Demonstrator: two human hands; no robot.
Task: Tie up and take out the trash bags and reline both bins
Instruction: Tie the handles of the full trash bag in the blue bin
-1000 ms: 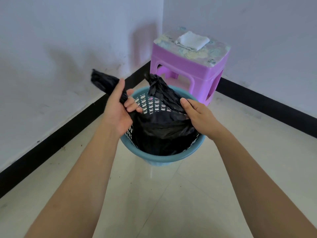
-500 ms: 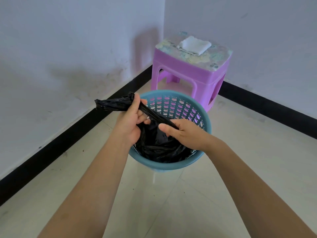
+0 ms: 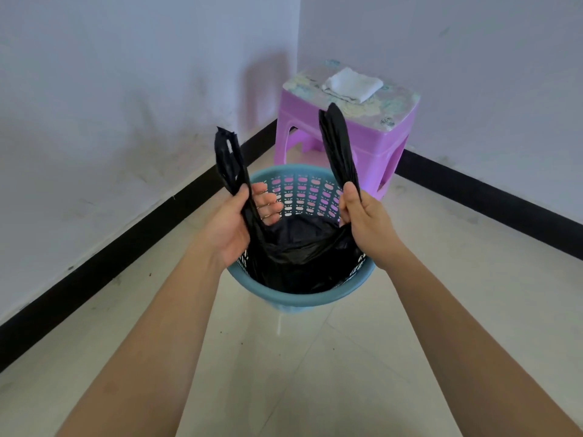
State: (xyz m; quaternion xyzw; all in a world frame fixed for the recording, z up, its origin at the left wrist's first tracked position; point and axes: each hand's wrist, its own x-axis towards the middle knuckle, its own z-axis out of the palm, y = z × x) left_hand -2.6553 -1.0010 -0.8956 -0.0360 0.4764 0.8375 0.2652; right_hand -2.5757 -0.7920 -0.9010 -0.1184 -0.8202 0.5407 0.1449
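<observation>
Though sideways before, bag handles (image 3: 339, 146) now upright, apart

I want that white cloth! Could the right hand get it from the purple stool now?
Probably not yet: the right hand grips a bag handle. The white cloth lies uncovered on the stool beyond the bin, so letting go should free the way.

bag (image 3: 296, 244): black, glossy | bin (image 3: 293, 299): teal-blue, wall pierced in a grid of small holes | stool (image 3: 344, 134): purple, top with pale floral print | cloth (image 3: 352, 85): white | floor (image 3: 315, 373): cream tiles | skirting (image 3: 104, 269): black | walls (image 3: 126, 74): pale lilac-white, scuffed
</observation>
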